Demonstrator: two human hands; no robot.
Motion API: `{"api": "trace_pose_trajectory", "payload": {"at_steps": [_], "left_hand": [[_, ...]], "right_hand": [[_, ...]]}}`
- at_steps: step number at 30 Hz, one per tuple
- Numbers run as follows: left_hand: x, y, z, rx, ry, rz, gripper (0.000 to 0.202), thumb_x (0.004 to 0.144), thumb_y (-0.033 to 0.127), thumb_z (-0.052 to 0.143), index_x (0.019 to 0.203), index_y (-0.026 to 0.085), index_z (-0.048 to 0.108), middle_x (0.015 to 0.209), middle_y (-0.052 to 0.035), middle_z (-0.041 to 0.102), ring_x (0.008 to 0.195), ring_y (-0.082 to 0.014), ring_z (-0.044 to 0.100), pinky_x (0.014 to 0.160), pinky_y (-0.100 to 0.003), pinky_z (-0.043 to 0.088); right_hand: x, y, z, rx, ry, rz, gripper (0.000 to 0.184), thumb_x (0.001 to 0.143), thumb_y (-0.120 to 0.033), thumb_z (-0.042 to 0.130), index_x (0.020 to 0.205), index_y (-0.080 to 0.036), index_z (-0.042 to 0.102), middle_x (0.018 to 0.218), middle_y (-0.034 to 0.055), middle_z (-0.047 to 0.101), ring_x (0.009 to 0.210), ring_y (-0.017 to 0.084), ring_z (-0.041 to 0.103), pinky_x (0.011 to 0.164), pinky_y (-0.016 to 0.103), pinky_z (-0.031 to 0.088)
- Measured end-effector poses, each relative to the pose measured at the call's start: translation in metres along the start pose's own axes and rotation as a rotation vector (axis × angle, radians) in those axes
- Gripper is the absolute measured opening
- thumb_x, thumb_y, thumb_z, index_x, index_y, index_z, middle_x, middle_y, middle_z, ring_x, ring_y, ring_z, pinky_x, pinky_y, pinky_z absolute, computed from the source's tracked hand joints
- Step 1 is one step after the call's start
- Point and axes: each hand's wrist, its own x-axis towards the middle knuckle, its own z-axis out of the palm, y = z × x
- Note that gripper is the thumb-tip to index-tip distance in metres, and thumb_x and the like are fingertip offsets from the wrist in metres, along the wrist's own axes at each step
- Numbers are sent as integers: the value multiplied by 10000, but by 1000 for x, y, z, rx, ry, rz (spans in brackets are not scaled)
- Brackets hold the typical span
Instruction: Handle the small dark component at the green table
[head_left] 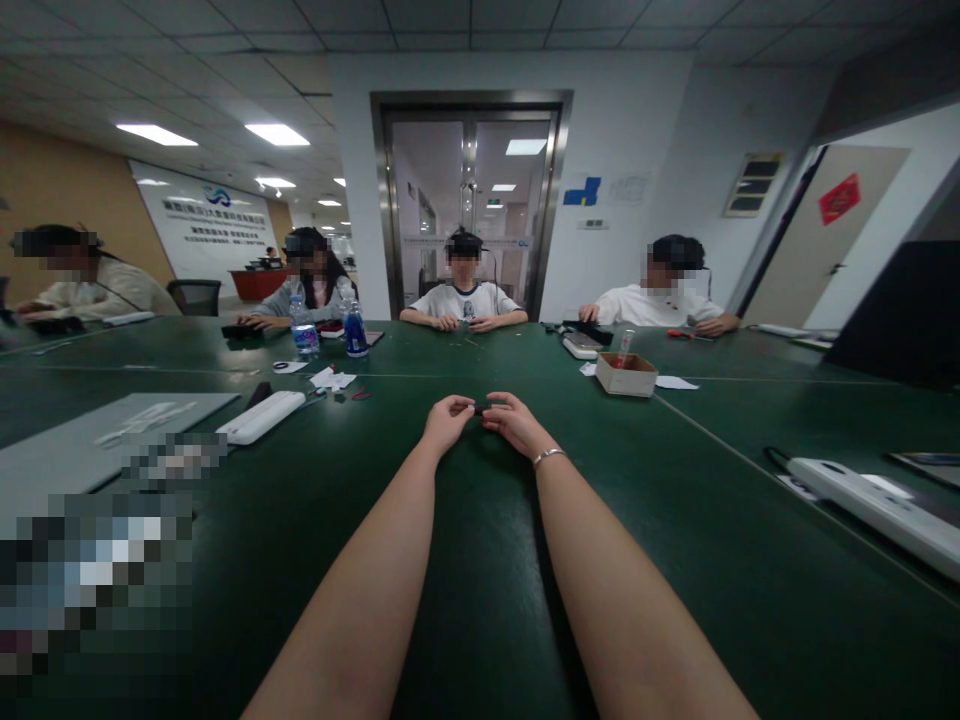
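Left to right across the green tabletop (480,590): a white power strip (264,417) lies well in from the far edge; beyond it, nearer that edge, stand two plastic bottles (304,330) (356,331). My left hand (448,425) pinches one end of a small dark piece (479,410), too small to identify—it sits between my hands, near the middle of the tabletop's width. My right hand (516,424), below a bracelet (549,456), has its fingers drawn narrow on the other end. For good handling, I judge, both grips should stay light and level, fingertips off the middle—so the piece remains visible. Farther right, an open box (627,378) stands toward the far edge; a second power strip (870,498) lies nearer the right edge.
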Motion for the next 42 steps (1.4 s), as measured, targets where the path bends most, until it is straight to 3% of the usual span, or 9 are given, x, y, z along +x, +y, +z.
{"api": "trace_pose_trajectory", "payload": {"at_steps": [4, 10, 16, 20, 26, 30, 34, 38, 42], "left_hand": [[0, 1, -1, -23, 10, -19, 136, 769, 133, 605, 892, 128, 664, 850, -94, 691, 789, -171, 652, 831, -352, 506], [1, -3, 0, -17, 27, -25, 135, 763, 154, 627, 891, 125, 661, 816, -91, 697, 754, -171, 661, 800, -341, 518], [2, -7, 0, -1, 12, -20, 137, 782, 159, 604, 904, 131, 659, 831, -92, 696, 762, -171, 663, 791, -337, 518], [2, -9, 0, 10, 24, -18, 134, 783, 150, 600, 902, 132, 660, 831, -88, 696, 765, -168, 661, 799, -333, 514], [1, -7, 0, 8, 22, -28, 121, 776, 183, 629, 885, 139, 659, 819, -77, 693, 757, -159, 653, 785, -311, 510], [1, -7, 0, 22, 29, -19, 127, 788, 192, 613, 891, 132, 657, 822, -83, 689, 747, -159, 649, 773, -315, 507], [2, -9, 0, 18, 33, -26, 133, 780, 213, 629, 882, 134, 660, 808, -80, 688, 732, -160, 644, 764, -313, 504], [2, -9, 0, 46, 45, -22, 131, 792, 222, 603, 873, 135, 658, 769, -68, 683, 714, -155, 636, 733, -289, 497], [2, -8, -1, 74, 48, -10, 144, 794, 246, 592, 859, 136, 658, 733, -57, 672, 690, -153, 623, 701, -274, 487]], "right_hand": [[-1, -2, 4, -114, -2, 89, 153, 857, -233, 618, 902, -147, 499, 632, 19, 570, 484, 124, 585, 418, 195, 492], [-1, -2, 3, -88, -42, 13, 332, 748, -39, 652, 999, -179, 487, 722, -15, 581, 508, 95, 591, 450, 175, 504], [0, -1, 5, -245, -33, 26, 103, 856, -191, 569, 917, -149, 497, 634, -9, 546, 383, 82, 508, 319, 161, 407], [-2, -3, 6, -190, -63, 5, 411, 746, -75, 643, 1084, -204, 447, 727, -38, 564, 450, 81, 558, 390, 168, 477], [0, -3, 7, -274, -19, 42, 118, 856, -222, 578, 909, -143, 508, 632, -10, 547, 362, 64, 483, 309, 153, 404], [1, -2, 5, -186, -40, 30, 303, 759, -110, 656, 1004, -178, 490, 700, -24, 559, 431, 82, 550, 373, 170, 470], [1, -3, 6, -211, -30, 86, 163, 858, -268, 597, 918, -156, 494, 613, -10, 548, 374, 82, 498, 321, 167, 424], [-1, -6, 8, -154, -36, 113, 280, 801, -99, 618, 1008, -183, 450, 620, -34, 558, 440, 96, 548, 423, 191, 502], [-4, -8, 8, -180, -58, 130, 123, 876, -182, 545, 957, -168, 453, 603, -12, 554, 408, 97, 521, 386, 196, 474]]}}
